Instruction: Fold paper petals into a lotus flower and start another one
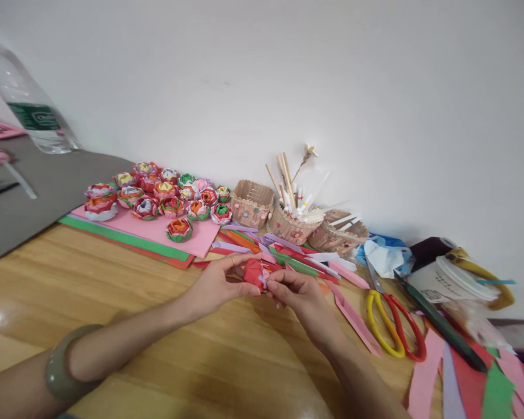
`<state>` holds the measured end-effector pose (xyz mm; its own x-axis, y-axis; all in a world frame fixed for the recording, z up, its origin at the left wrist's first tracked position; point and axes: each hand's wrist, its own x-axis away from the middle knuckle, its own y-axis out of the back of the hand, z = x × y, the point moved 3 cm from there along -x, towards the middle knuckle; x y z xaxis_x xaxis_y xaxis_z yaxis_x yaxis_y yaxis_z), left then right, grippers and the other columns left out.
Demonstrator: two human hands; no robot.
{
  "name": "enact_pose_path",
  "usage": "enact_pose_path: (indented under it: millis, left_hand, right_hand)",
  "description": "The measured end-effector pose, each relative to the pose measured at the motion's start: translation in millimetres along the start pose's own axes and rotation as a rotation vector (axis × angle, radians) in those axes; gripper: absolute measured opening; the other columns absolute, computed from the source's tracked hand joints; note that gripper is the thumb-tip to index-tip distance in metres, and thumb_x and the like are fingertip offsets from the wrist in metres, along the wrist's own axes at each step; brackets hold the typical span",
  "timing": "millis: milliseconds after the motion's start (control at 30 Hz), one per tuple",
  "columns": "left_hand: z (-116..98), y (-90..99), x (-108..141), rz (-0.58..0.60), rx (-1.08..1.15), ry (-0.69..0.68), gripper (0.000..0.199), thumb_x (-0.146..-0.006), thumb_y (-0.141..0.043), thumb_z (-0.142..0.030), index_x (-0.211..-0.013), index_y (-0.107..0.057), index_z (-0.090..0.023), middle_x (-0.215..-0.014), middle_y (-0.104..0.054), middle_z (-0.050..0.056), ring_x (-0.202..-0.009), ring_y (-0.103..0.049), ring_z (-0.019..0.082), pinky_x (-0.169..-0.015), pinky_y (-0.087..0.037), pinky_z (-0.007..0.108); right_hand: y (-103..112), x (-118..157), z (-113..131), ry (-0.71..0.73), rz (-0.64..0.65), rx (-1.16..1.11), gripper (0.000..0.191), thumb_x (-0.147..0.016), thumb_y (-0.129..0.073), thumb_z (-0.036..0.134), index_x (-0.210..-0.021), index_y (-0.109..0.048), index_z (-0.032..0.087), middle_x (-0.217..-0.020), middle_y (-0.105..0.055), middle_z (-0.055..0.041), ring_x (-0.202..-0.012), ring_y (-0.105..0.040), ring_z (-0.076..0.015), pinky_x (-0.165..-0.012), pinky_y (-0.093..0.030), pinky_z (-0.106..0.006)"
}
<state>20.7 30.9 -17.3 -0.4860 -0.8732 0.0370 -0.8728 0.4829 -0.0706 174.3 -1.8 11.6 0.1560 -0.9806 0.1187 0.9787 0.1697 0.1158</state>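
Note:
Between my two hands, just above the wooden table (166,343), is a small paper flower (254,273) with red outer petals and some pink and lilac inside. My left hand (225,279) holds it from the left, thumb in front and fingers behind. On its right side, the fingertips of my right hand (294,291) pinch the flower's edge near the lilac part. Folded paper strips (297,259) in red, green, purple and pink lie right behind the hands. Several finished paper flowers (172,206) sit on a stack of coloured paper (196,235) at the left.
Three decorated baskets (252,203) stand along the wall, one holding sticks and pens. At the right lie scissors (395,326), a dark green pen-like tool (445,329), a white tub (448,282) and paper pieces (425,372). A plastic bottle (30,110) stands on a grey mat (82,174).

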Motion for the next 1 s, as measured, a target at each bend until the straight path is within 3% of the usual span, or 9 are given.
enact_pose_path:
  millis: [167, 333, 733, 1000]
  left_hand:
    - [-1.9, 0.4, 0.4, -0.075, -0.048, -0.022, 0.056, -0.058, -0.074, -0.029, -0.11, -0.059, -0.017, -0.108, -0.063, 0.009, -0.095, -0.058, 0.023, -0.085, -0.045, 0.037]
    - [-1.7, -0.6, 1.7, -0.122, -0.035, 0.014, 0.058, -0.055, -0.076, -0.027, -0.109, -0.058, -0.016, -0.103, -0.062, 0.008, -0.085, -0.059, 0.02, -0.08, -0.048, 0.037]
    - [-2.4, 3.2, -1.0, -0.062, -0.114, -0.049, 0.058, -0.055, -0.076, -0.025, -0.111, -0.062, -0.022, -0.115, -0.056, 0.008, -0.095, -0.057, 0.022, -0.082, -0.048, 0.036]
    - [-4.2, 4.0, -3.6, -0.007, -0.06, 0.041, 0.059, -0.055, -0.075, -0.024, -0.112, -0.061, -0.021, -0.118, -0.057, 0.008, -0.089, -0.06, 0.021, -0.081, -0.048, 0.038]
  right_hand:
    - [-2.1, 1.7, 3.8, 0.148, -0.088, 0.226, 0.014, -0.074, -0.061, 0.028, -0.068, -0.067, 0.018, -0.063, -0.062, -0.0005, -0.056, -0.048, -0.0114, -0.053, -0.036, -0.023]
    - [-2.2, 2.4, 3.1, 0.199, -0.158, 0.347, 0.013, -0.072, -0.06, 0.024, -0.065, -0.07, 0.017, -0.061, -0.066, -0.0017, -0.051, -0.047, -0.0109, -0.047, -0.033, -0.023]
    - [1.8, 1.1, 2.5, 0.084, -0.017, 0.231, 0.011, -0.07, -0.066, 0.028, -0.069, -0.072, 0.019, -0.07, -0.069, -0.002, -0.066, -0.058, -0.0156, -0.06, -0.043, -0.025]
    - [2.0, 1.3, 3.0, 0.05, 0.116, 0.185, 0.026, -0.078, -0.058, 0.039, -0.066, -0.069, 0.018, -0.063, -0.059, 0.0009, -0.054, -0.043, -0.0094, -0.05, -0.032, -0.021]
